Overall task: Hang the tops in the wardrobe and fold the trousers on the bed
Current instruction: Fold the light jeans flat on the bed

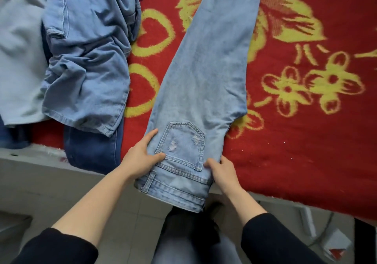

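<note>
Light jeans (pixel 206 76) folded lengthwise, flat on bed; waistband overhanging edge

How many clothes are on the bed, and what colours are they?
Light blue jeans, held by the left hand and right hand: 1
Mid-blue denim garment: 1
Dark blue jeans: 1
Pale grey top: 1
Total: 4 that I can tell apart on the red blanket.
</note>
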Available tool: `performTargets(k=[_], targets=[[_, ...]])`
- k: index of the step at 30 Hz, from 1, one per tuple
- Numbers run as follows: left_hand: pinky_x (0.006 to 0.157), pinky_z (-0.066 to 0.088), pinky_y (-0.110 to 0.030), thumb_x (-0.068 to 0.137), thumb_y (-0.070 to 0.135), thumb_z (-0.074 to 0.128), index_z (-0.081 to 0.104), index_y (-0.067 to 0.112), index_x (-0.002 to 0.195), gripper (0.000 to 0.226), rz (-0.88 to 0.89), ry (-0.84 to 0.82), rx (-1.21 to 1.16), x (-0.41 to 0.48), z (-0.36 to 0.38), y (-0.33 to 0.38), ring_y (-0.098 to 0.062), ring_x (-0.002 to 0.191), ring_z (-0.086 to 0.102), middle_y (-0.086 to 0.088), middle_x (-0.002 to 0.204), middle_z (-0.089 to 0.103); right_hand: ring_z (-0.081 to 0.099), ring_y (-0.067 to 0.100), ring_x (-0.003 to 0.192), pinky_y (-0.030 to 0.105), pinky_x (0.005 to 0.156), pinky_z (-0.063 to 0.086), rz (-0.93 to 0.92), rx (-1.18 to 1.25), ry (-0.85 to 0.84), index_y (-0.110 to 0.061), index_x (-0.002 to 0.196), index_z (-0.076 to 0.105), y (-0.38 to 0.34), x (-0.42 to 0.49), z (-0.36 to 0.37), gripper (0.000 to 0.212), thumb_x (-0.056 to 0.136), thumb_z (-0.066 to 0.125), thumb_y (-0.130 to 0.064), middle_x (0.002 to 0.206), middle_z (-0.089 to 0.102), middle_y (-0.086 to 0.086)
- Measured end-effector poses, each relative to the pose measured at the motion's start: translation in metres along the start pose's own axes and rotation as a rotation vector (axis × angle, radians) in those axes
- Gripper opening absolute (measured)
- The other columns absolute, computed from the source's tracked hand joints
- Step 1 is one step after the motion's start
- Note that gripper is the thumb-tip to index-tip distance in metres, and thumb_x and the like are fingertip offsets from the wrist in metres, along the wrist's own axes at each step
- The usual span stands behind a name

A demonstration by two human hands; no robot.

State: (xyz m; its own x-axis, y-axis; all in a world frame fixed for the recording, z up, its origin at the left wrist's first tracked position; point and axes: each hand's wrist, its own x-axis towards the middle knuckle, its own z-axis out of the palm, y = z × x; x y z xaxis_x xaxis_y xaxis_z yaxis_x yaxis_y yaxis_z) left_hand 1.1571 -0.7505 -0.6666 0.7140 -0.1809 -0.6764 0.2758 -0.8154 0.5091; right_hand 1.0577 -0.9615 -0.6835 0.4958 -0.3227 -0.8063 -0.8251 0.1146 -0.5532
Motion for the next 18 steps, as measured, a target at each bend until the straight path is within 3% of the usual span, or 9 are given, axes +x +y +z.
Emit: performTargets(k=[3,6,9,13,15,16,17,18], targets=[[0.105,0.035,-0.035,0.081,0.035,0.073,0.029,0.039,0.146,0.078,0.023,-0.055,-0.100,-0.030,0.022,0.009,-0.017,0.135,0.038,0.009,0.150,0.036,0.055,0.008,0.071,0.020,0.054,0.039,-0.019,-0.061,-0.017,-0.010,0.089,0.063,0.012,-0.014,-0.033,0.005,0.084,0.062,-0.013,0.084,0.065,-0.002],[0.105,0.038,-0.034,0.080,0.031,0.075,0.028,0.032,0.148,0.082,-0.070,-0.196,-0.192,-0.066,0.060,0.015,-0.017,0.130,0.044,0.006,0.147,0.040,0.053,0.015,0.071,0.028,0.057,0.036,0.039,-0.189,-0.024,-0.008,0.083,0.059,0.039,-0.034,-0.069,0.011,0.083,0.062,-0.018,0.083,0.062,0.003],[0.089,0.049,-0.024,0.079,0.020,0.076,0.030,0.020,0.147,0.082,-0.220,-0.423,-0.252,-0.102,0.096,0.024,-0.012,0.105,0.060,0.004,0.123,0.056,0.045,0.015,0.060,0.028,0.055,0.032,0.162,-0.281,-0.092,-0.013,0.066,0.051,0.068,-0.057,-0.107,0.020,0.082,0.060,-0.018,0.070,0.053,0.001],[0.062,0.046,-0.004,0.082,0.017,0.073,0.041,0.015,0.140,0.066,-0.260,-0.609,-0.200,-0.121,0.115,0.035,0.004,0.080,0.056,0.015,0.101,0.051,0.037,0.019,0.056,0.030,0.057,0.027,0.344,-0.352,-0.233,-0.014,0.067,0.044,0.084,-0.077,-0.146,0.028,0.077,0.065,-0.029,0.064,0.042,0.004],[0.060,0.046,-0.005,0.083,0.019,0.072,0.053,0.018,0.129,0.050,-0.244,-0.637,-0.226,-0.115,0.107,0.045,0.007,0.074,0.059,0.014,0.101,0.057,0.049,0.019,0.059,0.029,0.059,0.033,0.324,-0.313,-0.219,-0.006,0.070,0.061,0.077,-0.070,-0.154,0.033,0.068,0.073,-0.037,0.065,0.054,0.006],[0.062,0.048,-0.006,0.084,0.021,0.071,0.061,0.019,0.122,0.039,-0.229,-0.615,-0.229,-0.108,0.100,0.052,0.005,0.076,0.060,0.010,0.105,0.062,0.056,0.019,0.064,0.029,0.062,0.037,0.274,-0.253,-0.202,0.001,0.081,0.067,0.072,-0.061,-0.157,0.047,0.062,0.078,-0.041,0.072,0.062,0.007],[0.067,0.050,-0.010,0.085,0.021,0.070,0.067,0.018,0.114,0.030,-0.217,-0.567,-0.263,-0.099,0.090,0.060,0.000,0.082,0.062,0.005,0.108,0.067,0.060,0.017,0.070,0.027,0.066,0.042,0.224,-0.204,-0.170,0.003,0.091,0.068,0.062,-0.053,-0.159,0.058,0.059,0.081,-0.043,0.080,0.066,0.006],[0.074,0.052,-0.017,0.085,0.021,0.069,0.070,0.015,0.107,0.023,-0.224,-0.515,-0.352,-0.090,0.081,0.070,-0.009,0.088,0.065,-0.001,0.108,0.069,0.063,0.012,0.073,0.026,0.067,0.045,0.165,-0.123,-0.138,-0.003,0.097,0.066,0.049,-0.045,-0.160,0.054,0.062,0.082,-0.041,0.087,0.068,0.003]])
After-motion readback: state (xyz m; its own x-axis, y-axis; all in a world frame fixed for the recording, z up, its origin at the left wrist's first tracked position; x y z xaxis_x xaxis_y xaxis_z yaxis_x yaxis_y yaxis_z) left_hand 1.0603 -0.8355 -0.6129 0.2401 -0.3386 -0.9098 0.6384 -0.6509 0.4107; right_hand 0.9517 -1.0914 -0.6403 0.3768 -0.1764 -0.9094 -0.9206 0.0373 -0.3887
